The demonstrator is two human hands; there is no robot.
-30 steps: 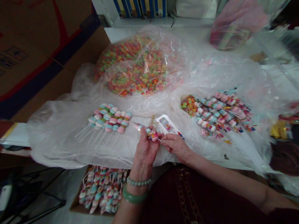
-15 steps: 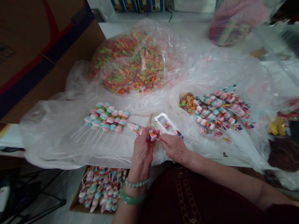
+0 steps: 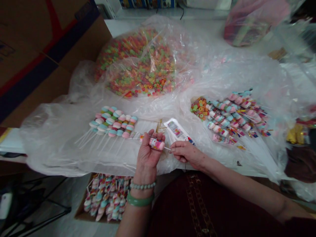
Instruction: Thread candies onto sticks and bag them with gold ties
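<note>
My left hand is turned palm up and holds a striped marshmallow lollipop across its fingers. A clear plastic sleeve runs from the lollipop to the left. My right hand pinches the lollipop's thin white stick between finger and thumb. Just above that hand lies a stack of printed cellophane bags. A bunch of gold twist ties stands up behind my fingers. Finished rows of marshmallow lollipops lie to the left of my hands.
A large plastic bag of ring-shaped fruit candies lies at the back, and wrapped lollipops lie at the right on a plastic sheet. Below the table edge, a cardboard tray holds more lollipops. A cardboard box stands at the left.
My left hand has rolled palm up, and the lollipop now lies flatter across its fingers, with the sleeve pointing more to the left. My right hand still pinches the stick.
</note>
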